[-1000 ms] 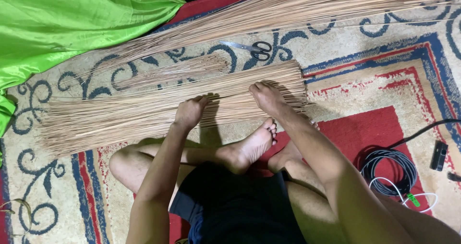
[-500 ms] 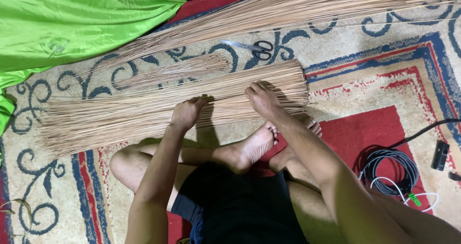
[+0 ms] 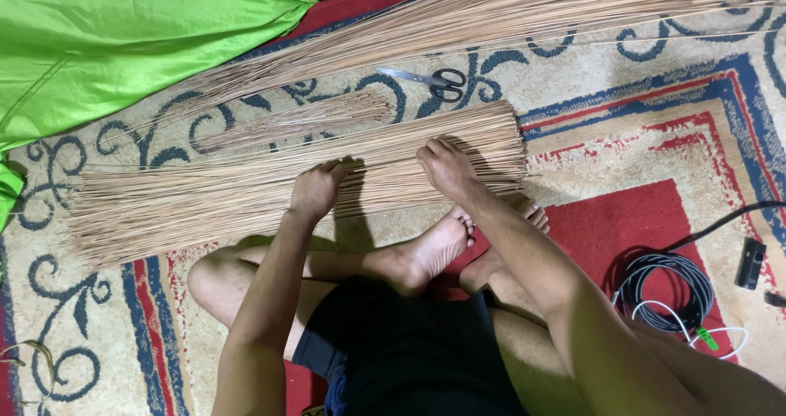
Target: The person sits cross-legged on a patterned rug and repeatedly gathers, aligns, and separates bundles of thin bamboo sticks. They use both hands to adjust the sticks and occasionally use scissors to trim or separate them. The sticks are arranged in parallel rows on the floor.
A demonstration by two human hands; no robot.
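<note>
Left hand (image 3: 315,188) and right hand (image 3: 446,169) both flat on the stick bundle (image 3: 205,195), fingers spread, pressing not gripping. Scissors (image 3: 430,79) lie beyond, apart.

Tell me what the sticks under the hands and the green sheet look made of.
Sticks: thin, dry, tan, matte plant ribs, probably palm-leaf midribs, tapering toward one end. Green sheet: smooth synthetic-looking fabric, judging by its sheen and soft folds; exact fibre unclear.

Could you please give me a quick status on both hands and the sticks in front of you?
Left hand and right hand both flat on the stick bundle, fingers spread, gripping nothing. Bundle lying across the carpet. Scissors beyond it, apart.
</note>
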